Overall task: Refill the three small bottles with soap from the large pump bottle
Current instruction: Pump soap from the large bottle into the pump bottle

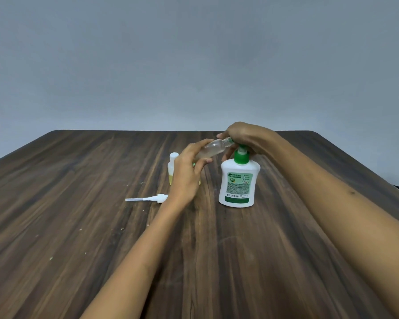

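The large white pump bottle (pixel 238 183) with a green collar stands upright on the wooden table (pixel 78 203). My right hand (pixel 242 134) rests on top of its pump head and covers it. My left hand (pixel 186 173) holds a small clear bottle (pixel 213 148) tilted almost flat, its open neck pointing at the pump's nozzle under my right hand. A second small bottle (pixel 172 168) with a white cap and yellow liquid stands behind my left hand. A bit of yellow-green shows behind my left palm; I cannot tell what it is.
A loose white spray-pump top with its dip tube (pixel 145 199) lies flat on the table left of my left wrist. Small pale specks dot the wood on the left. A grey wall rises behind the table's far edge.
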